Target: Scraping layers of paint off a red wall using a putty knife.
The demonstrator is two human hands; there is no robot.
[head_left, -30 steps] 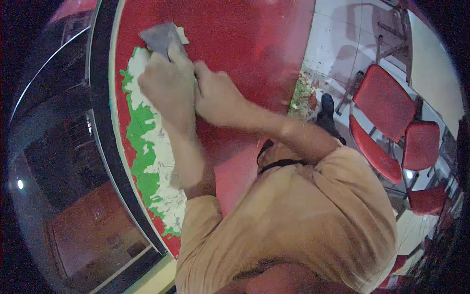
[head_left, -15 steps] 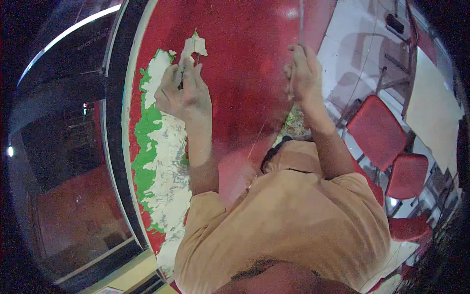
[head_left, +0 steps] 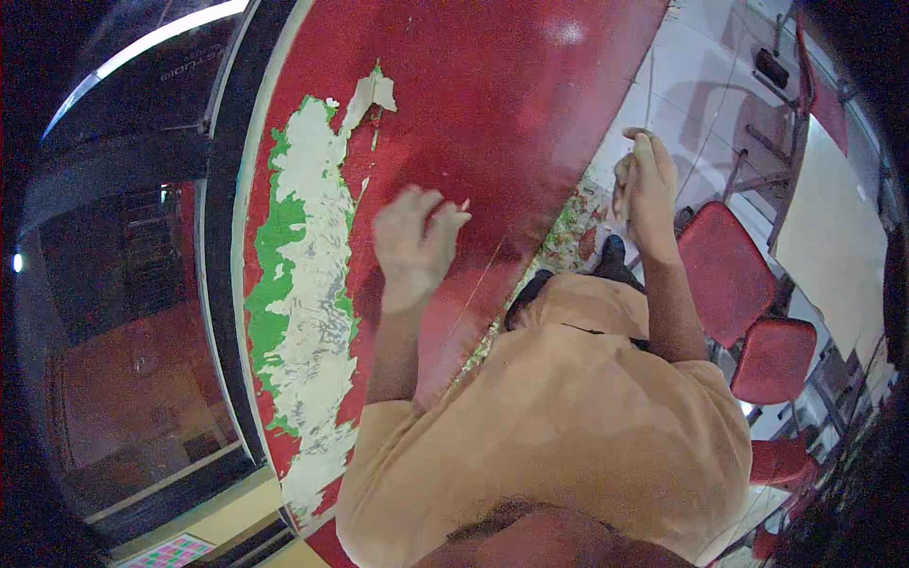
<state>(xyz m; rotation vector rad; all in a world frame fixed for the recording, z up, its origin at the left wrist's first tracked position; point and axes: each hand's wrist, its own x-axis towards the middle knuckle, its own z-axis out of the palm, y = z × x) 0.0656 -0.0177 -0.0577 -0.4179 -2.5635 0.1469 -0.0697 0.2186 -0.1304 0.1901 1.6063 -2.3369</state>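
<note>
Red wall (head_left: 492,123), pale peeling patch (head_left: 317,256); left hand (head_left: 417,241) blurred, right hand (head_left: 649,189) curled; cannot tell either grip.

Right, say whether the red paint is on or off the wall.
Partly off: the red paint gives way to a long white patch, with green along its left.

And there's the shirt (head_left: 540,426), warm tan across the whole front, loose cloth rippling into soft, darker folds! Short sleeves on this one: the left sleeve (head_left: 383,431) slack and wide, the right sleeve (head_left: 715,388) in the same tan. Up at the neckline (head_left: 516,513), a shadowed, dark edge. Bare forearms (head_left: 393,346), a bare left hand (head_left: 414,237), a bare right hand (head_left: 650,194). Down below, a dark shoe (head_left: 614,250), rounded at the toe!
</note>
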